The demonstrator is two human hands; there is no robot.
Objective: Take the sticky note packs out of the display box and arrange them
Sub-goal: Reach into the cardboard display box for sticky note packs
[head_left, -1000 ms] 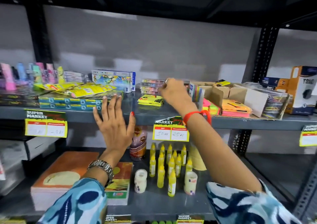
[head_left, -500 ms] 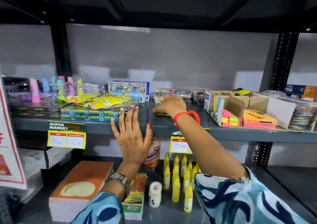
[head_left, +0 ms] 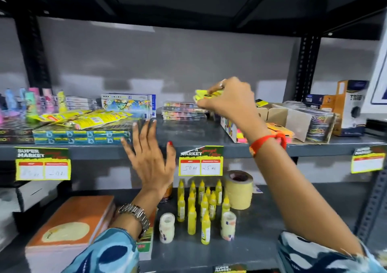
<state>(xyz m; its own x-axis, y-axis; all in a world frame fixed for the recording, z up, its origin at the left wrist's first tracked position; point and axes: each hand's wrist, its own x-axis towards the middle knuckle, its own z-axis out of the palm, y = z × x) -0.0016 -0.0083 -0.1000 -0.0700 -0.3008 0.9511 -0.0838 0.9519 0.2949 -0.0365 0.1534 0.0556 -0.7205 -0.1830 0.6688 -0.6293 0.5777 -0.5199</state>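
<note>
Head view shows the right hand (head_left: 228, 100) lifted above the middle shelf (head_left: 188, 134), its grip pinched around a yellow sticky note pack (head_left: 204, 94), which is blurred with motion. Half a second ago that hand lay flat and low on the shelf just left of the display box (head_left: 278, 115); now it is raised with yellow packs in its fingers, and the patch of shelf in front of the stacked colour sets (head_left: 184, 111) looks bare. My reading is that packs set down there are being picked up again to be squared or restacked, so arranging is under way rather than unloading. The left hand (head_left: 149, 157) hovers open, fingers spread, in front of the shelf edge just as before, gripping nothing. More packs, pink and orange, remain inside the display box behind the right wrist, so the box is far from empty. Whether the right hand carries one pack or several cannot be told through the blur.
</note>
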